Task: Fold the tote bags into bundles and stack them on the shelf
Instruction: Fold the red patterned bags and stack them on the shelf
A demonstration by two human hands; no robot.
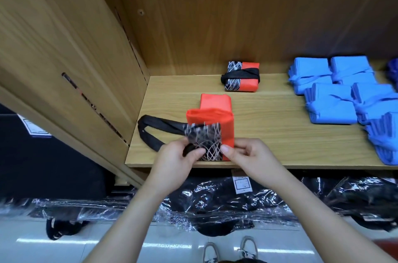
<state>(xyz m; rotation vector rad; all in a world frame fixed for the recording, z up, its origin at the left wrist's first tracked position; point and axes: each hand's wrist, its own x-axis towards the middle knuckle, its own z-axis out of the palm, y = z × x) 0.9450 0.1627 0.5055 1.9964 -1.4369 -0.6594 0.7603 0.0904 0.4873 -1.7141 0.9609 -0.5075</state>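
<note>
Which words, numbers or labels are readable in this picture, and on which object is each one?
No text can be read here.
White tag on the plastic-wrapped black goods under the shelf: printed lines, too small and blurred to read.
White label on the dark surface at the left: blurred, unreadable.
Orange tote bag in the hands and finished bundle: only a line pattern, no lettering.
Blue bundles: no text visible.

Shelf colours
Orange bag (212, 116) with black handles (150, 131), black panel (210, 143) with white scribbled lines; blue bundles (336, 94); tan woodgrain shelf (280, 133).
</note>
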